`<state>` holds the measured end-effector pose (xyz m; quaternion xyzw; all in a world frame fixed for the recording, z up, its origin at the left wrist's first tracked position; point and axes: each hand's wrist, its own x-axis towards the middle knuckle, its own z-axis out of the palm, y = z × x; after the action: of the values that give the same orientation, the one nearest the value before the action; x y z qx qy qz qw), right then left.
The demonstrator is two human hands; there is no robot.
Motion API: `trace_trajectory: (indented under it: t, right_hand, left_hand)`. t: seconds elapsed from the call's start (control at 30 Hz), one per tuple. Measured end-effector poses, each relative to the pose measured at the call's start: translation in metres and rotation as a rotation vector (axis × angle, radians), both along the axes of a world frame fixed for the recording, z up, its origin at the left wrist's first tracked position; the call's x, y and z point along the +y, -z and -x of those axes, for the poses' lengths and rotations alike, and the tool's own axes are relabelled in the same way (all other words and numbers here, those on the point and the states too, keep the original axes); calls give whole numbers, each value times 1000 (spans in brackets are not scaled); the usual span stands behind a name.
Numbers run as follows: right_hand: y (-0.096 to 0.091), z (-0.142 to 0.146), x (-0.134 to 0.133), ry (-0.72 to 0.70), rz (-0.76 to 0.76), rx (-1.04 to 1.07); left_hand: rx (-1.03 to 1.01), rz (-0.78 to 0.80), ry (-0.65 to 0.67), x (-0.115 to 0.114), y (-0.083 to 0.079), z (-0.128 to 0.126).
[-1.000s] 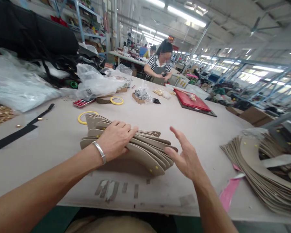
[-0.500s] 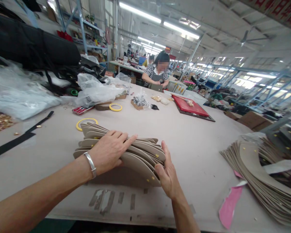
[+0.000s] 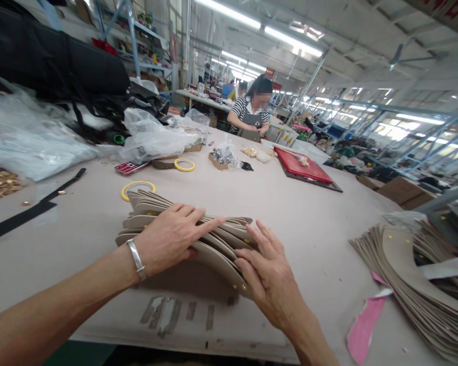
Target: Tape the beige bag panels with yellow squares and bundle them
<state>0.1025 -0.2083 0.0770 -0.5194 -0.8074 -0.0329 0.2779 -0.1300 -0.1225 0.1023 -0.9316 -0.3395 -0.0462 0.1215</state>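
A stack of curved taupe leather-like pieces (image 3: 217, 259) with small gold-coloured studs stands arched on the table in front of me. My left hand (image 3: 171, 231) wraps over its middle, fingers across the top edges and thumb at the near side. At the stack's right end, my right hand (image 3: 267, 269) has its thumb and fingers on the layered edges, partly covering the studs there. A silver bracelet (image 3: 136, 260) circles my left wrist. Just behind the stack's left end lies a roll of yellow tape (image 3: 124, 191).
A larger fanned stack of similar pieces (image 3: 400, 269) lies at right, beside torn pink paper (image 3: 366, 325). Farther back are another yellow roll (image 3: 184, 164), a calculator (image 3: 127, 168), a bag of metal parts (image 3: 226, 155) and a red tray (image 3: 303, 165). A co-worker (image 3: 252, 109) sits across the table.
My right hand has turned from lying along the stack's right end to reaching over its edges, fingers further left. My left hand stays on the stack, its index finger stretched slightly further right.
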Motion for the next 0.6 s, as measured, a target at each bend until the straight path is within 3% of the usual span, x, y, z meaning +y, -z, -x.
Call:
trace_trajectory:
  t: [0.1,0.23,0.37,0.5,0.6]
  right_hand:
    - [-7,-6,3,-31,19,37]
    - [-9,-12,15,50,-72,121]
    - [-6,-12,23,-3,32,27]
    - [-22,0,32,14,81,84]
    - [-33,18,50,-34,186,14]
  left_hand:
    - [2,6,31,1,-1,2]
    - [11,12,41,3,-1,2]
    - [-1,1,49,4,1,2]
    - [-5,-4,65,3,1,4]
    - [-15,-3,57,1,3,3]
